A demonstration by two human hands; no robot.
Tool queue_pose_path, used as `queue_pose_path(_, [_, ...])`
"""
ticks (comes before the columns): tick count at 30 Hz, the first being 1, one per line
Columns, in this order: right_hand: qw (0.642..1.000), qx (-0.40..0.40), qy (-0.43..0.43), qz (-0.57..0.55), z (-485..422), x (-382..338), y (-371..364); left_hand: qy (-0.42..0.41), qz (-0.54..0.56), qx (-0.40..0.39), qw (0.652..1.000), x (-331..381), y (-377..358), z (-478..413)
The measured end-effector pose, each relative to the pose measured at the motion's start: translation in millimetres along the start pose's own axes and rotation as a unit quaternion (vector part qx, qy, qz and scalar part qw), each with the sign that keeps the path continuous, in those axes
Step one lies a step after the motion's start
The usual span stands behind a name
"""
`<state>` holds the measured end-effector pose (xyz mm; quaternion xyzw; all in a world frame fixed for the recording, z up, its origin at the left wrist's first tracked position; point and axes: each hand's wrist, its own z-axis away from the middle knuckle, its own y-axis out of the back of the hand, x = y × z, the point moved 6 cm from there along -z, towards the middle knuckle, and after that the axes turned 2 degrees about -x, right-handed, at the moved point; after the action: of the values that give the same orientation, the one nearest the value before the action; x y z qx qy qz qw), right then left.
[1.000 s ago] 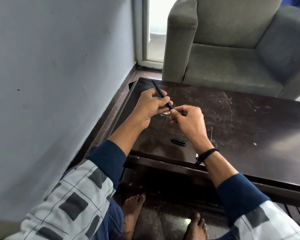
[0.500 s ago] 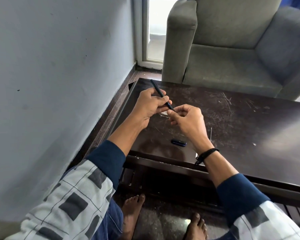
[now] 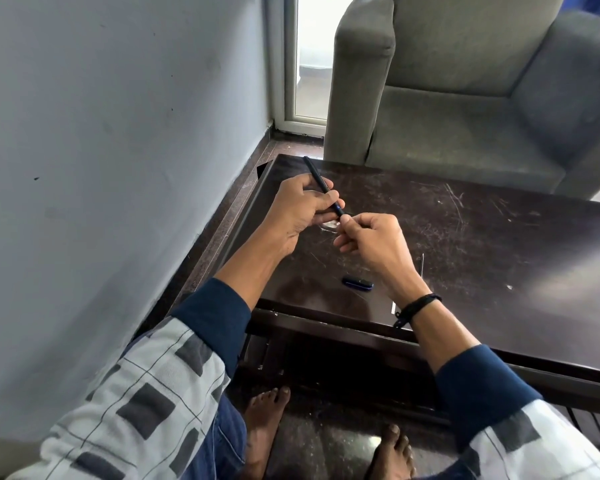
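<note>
Watching through the head view, I am seeing a person working a pen (image 3: 318,183) over the near-left part of a dark table (image 3: 499,237). The left hand (image 3: 296,211) is curling its fingers round the lower half of the barrel and gripping it tight. The pen's long axis is running from 11 o'clock, where the free end is sticking up past the knuckles, down to 5 o'clock, where the tip is poking out of the fist. The right hand (image 3: 374,244) is sitting just at 5 o'clock of that grip, its thumb and forefinger closing narrowly on the tip. Whether they are also pinching some small loose part, I cannot tell. The next pull or twist is likely depending on the right hand moving straight along that axis, since it is the hand at the working end. A cap (image 3: 357,283) is lying on the table at 6 o'clock of the right hand, well apart from the pen.
</note>
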<state>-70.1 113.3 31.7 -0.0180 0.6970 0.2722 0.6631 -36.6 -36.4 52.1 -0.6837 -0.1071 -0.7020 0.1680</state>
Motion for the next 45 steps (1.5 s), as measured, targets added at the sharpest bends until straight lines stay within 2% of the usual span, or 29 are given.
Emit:
queue_pose_path(5, [0.999,0.029,0.015,0.028,0.3,0.4,2.6,0.0,0.002,-0.002,1.0,-0.4,0.2,-0.4])
queue_pose_path(10, [0.999,-0.005,-0.013,-0.029,0.5,1.2,-1.2,0.001,0.008,-0.008,1.0,-0.8,-0.9,-1.0])
queue_pose_path(16, [1.0,0.025,0.005,0.0,1.1,0.6,2.2,-0.004,0.007,0.001,1.0,-0.2,0.7,-0.9])
queue_pose_path(21, [0.999,-0.002,-0.016,-0.051,1.5,0.8,-0.6,-0.002,0.02,-0.002,1.0,-1.8,-0.2,-1.9])
queue_pose_path(26, [0.999,0.023,0.004,-0.022,0.7,0.5,1.1,0.001,0.024,0.003,1.0,-3.4,-0.1,-2.5])
queue_pose_path(31, [0.998,-0.005,-0.02,-0.066,1.6,1.7,0.1,0.002,0.029,-0.001,1.0,-3.4,-2.6,-1.8])
queue_pose_path(36, [0.999,0.026,0.003,-0.025,-0.4,2.3,2.2,0.006,0.027,0.0,1.0,-3.5,-2.5,-0.8])
queue_pose_path(41, [0.994,-0.013,-0.044,-0.098,0.6,4.1,-0.4,0.01,0.026,-0.013,1.0,-2.7,-5.3,0.2])
queue_pose_path(45, [0.998,0.002,-0.019,-0.061,1.6,0.9,2.6,0.007,0.021,-0.004,1.0,-2.8,-2.4,-0.7])
